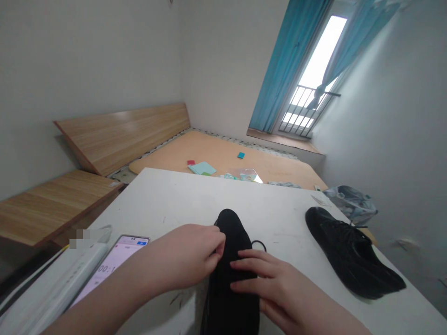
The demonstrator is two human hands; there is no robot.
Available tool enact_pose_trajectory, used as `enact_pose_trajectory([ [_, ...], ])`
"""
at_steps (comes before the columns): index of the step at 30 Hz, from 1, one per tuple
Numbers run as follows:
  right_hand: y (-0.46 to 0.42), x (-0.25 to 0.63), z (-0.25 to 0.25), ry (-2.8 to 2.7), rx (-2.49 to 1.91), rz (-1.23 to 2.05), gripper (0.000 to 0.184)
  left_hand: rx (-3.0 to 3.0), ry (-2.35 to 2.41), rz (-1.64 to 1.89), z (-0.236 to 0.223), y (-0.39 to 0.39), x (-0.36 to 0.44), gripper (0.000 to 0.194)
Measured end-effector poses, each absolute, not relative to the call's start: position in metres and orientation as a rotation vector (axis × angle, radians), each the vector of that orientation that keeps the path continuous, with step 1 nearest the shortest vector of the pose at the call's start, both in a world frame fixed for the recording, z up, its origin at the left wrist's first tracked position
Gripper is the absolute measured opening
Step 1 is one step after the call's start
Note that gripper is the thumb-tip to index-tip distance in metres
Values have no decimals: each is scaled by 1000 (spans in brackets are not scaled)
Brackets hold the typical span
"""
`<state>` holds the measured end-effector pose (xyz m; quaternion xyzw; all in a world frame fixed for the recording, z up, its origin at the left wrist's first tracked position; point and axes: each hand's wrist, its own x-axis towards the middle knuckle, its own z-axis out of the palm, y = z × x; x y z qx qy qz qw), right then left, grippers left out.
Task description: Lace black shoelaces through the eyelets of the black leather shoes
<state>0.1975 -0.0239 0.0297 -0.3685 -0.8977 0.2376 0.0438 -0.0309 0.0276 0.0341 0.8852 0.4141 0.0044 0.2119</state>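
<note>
A black shoe (232, 232) lies in front of me on the white table, its toe pointing away. My left hand (199, 251) is closed at the shoe's left side, near the toe. Its fingertips are curled in, so I cannot make out what they pinch. On the shoe's right side rests my right hand (272, 284), fingers apart and stretched across the dark upper. A thin black lace loop (259, 243) sticks out just above those fingers. The matching black lace-up shoe (349, 251) stands apart at the table's right side.
A lit phone (122, 253) and a long white box-like object (66, 279) lie left on the white table (181, 190). Beyond the table is a bed surface (216, 144) with a light-green notebook (202, 168) and small items. A plastic bag (352, 202) sits past the right edge.
</note>
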Motion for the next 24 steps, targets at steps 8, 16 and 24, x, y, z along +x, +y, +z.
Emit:
enact_pose_trajectory([
  [8, -33, 189, -12, -2845, -988, 378, 50, 2499, 1085, 46, 24, 23, -24, 15],
  [16, -26, 238, -4, -2455, -1693, 595, 71, 2576, 1046, -6, 22, 20, -15, 23],
  [24, -14, 253, -74, -2501, -1740, 454, 52, 2547, 1039, 17, 21, 20, -17, 22],
])
